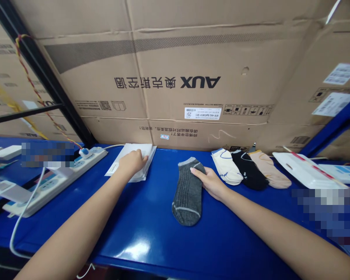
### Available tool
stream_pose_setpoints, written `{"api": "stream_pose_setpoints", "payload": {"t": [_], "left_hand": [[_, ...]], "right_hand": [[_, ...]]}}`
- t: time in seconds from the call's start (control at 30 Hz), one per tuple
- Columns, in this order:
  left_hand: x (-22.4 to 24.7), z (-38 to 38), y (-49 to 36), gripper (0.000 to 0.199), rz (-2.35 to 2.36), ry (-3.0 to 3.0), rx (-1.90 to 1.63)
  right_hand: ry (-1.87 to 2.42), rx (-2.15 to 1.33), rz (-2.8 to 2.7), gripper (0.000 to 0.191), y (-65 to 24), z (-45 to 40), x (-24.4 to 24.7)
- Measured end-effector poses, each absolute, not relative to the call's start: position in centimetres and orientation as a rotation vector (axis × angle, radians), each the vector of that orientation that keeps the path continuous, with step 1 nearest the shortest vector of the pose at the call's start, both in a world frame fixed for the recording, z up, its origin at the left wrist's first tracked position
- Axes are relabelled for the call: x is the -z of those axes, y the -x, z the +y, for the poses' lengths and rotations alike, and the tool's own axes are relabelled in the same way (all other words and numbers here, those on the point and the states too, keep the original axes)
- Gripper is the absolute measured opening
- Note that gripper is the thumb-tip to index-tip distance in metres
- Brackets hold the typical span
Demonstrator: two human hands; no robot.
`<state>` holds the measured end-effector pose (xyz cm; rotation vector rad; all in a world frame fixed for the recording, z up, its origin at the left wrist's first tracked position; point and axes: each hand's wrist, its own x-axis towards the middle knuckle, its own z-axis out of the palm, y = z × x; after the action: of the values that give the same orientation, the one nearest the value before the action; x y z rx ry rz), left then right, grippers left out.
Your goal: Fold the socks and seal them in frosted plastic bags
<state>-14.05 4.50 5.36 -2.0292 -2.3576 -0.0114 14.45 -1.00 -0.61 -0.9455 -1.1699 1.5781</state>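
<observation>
My right hand [212, 182] holds a dark grey ankle sock [188, 198] by its cuff side, thumb on top and the other fingers beneath. Pale bands mark the sock's cuff and toe; whether it is one sock or a pair I cannot tell. At the back left, my left hand [133, 161] is closed, its fingers curled down onto a small stack of clear-white plastic bags [140, 175]. Its fingertips are partly hidden. Right of my right hand lie white socks [226, 167], black socks [250, 171] and beige-pink socks [270, 169] in a row.
A large cardboard box [163, 54] walls off the back of the blue table [151, 225]. A power strip [58, 182] with plugs and a white cable lies at left. White plastic trays [306, 171] lie at right. Shelf posts [41, 66] stand at both sides.
</observation>
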Motion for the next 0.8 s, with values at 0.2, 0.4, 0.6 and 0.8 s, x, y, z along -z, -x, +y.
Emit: {"api": "stream_pose_setpoints", "payload": {"t": [0.2, 0.4, 0.6, 0.8], "left_hand": [[-5.6, 4.3, 13.4, 0.032, -2.222, 2.102, 0.148], [-5.2, 1.8, 9.5, 0.022, -1.825, 2.748, 0.692], [-3.2, -0.7, 6.5, 0.019, -1.478, 3.292, 0.924], [-2.5, -0.9, 6.0, 0.018, -1.476, 3.283, 1.034]], "right_hand": [[0.886, -1.631, -1.193, 0.046, -14.6, -0.9, 0.7], [0.847, -1.608, -1.236, 0.048, -14.5, -1.1, 0.8], [0.873, -1.361, -1.515, 0.049, -14.5, -1.6, 0.1], [0.904, -1.205, -1.606, 0.045, -14.3, -1.7, -0.1]]}}
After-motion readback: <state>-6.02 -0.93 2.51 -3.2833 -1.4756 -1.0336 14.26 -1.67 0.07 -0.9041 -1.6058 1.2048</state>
